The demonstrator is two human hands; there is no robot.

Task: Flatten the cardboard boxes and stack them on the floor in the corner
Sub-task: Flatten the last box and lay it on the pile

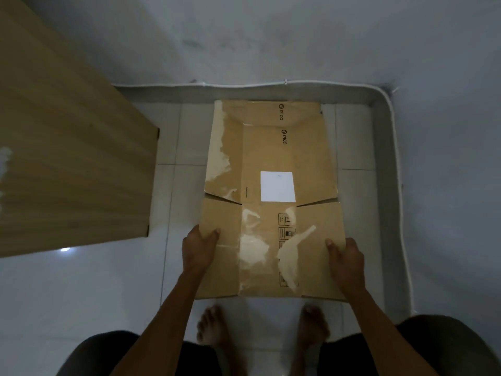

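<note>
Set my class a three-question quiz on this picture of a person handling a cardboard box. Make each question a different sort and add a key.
1. True or false: the box has been flattened.
2. The left hand and right hand grip the box at: A) the side edges of its near end; B) its far end; C) its middle.
3. Fill in: the logo printed twice near the box's far end reads ____.

Key: 1 true; 2 A; 3 PICO.
</note>
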